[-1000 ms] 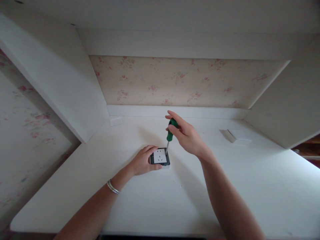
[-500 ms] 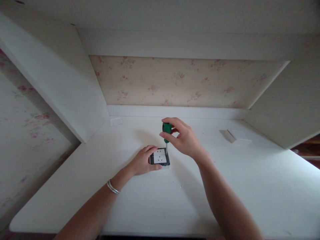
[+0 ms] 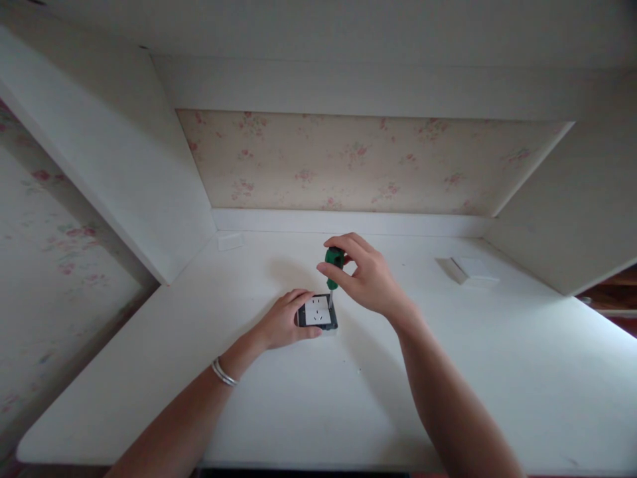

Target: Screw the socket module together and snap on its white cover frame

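A white wall socket (image 3: 317,311) in a dark frame lies face up on the white desk (image 3: 308,398). My left hand (image 3: 281,323) wraps its left side, fingers curled round the edge, holding it still. My right hand (image 3: 365,277) is closed round the green handle of a screwdriver (image 3: 332,261). The screwdriver stands nearly upright, and its metal tip rests at the socket's right edge. A silver bracelet circles my left wrist.
A white rectangular plate (image 3: 475,269) lies at the desk's back right. A small white block (image 3: 229,240) sits at the back left corner. White side panels and flowered wallpaper enclose the desk on three sides.
My right hand dropped a little and shifted left along the green handle, bringing the screwdriver from a tilt to nearly upright. My left hand and the socket have stayed put.
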A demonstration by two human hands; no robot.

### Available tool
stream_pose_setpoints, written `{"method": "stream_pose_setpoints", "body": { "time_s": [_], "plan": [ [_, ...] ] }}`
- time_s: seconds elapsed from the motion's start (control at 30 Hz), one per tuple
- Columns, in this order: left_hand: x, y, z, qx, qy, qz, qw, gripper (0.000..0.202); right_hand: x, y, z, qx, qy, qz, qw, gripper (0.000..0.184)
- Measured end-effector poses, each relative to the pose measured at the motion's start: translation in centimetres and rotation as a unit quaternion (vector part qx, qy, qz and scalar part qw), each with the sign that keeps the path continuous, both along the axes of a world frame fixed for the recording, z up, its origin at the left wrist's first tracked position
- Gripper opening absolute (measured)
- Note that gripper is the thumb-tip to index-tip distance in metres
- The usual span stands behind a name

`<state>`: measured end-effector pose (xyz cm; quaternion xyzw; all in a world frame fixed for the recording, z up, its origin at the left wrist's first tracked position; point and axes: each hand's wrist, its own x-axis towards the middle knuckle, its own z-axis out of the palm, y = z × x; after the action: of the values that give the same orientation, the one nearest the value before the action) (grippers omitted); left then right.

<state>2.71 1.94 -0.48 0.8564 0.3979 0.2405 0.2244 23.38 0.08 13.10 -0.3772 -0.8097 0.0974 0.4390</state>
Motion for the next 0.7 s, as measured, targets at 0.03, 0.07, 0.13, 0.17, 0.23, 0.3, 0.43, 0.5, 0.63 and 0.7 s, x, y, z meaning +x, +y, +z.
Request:
{"method": "stream_pose_setpoints", "body": {
  "time_s": [0.03,0.07,0.13,0.17,0.23,0.3,0.43,0.5,0.63,0.7],
  "plan": [
    [0.0,0.0,0.0,0.0,0.0,0.001,1.0,0.077,0.1,-0.1,0.0,-0.016,-0.003,0.013,1.0,0.029],
    [0.0,0.0,0.1,0.0,0.0,0.001,1.0,0.077,0.1,-0.1,0.1,-0.035,-0.006,0.028,0.999,0.03],
    [0.1,-0.1,0.2,-0.005,0.001,0.0,1.0,0.077,0.2,-0.1,0.0,-0.069,-0.005,0.049,0.996,0.032],
    [0.1,-0.1,0.2,-0.008,0.001,-0.001,1.0,0.078,0.2,-0.2,0.0,-0.074,-0.001,0.053,0.996,0.033],
    [0.1,-0.1,0.3,-0.012,-0.001,-0.002,1.0,0.077,0.2,-0.2,0.0,-0.055,0.005,0.054,0.997,0.031],
    [0.1,-0.1,0.3,-0.015,-0.004,-0.001,1.0,0.078,0.2,-0.3,0.1,-0.021,-0.002,0.042,0.999,0.031],
    [0.0,-0.1,0.1,-0.013,-0.006,0.005,1.0,0.079,0.3,-0.7,0.7,0.003,-0.035,0.032,0.999,0.031],
    [0.0,-0.1,0.0,-0.011,-0.004,0.004,1.0,0.08,0.4,-1.0,1.0,-0.005,-0.048,0.067,0.997,0.035],
    [0.1,0.0,-0.2,-0.007,0.002,0.008,1.0,0.08,0.5,-1.4,1.2,0.01,-0.054,0.092,0.994,0.031],
    [0.1,0.0,-0.2,-0.004,0.0,0.014,1.0,0.081,0.6,-1.5,1.3,0.022,-0.057,0.054,0.997,0.025]
  ]
}}
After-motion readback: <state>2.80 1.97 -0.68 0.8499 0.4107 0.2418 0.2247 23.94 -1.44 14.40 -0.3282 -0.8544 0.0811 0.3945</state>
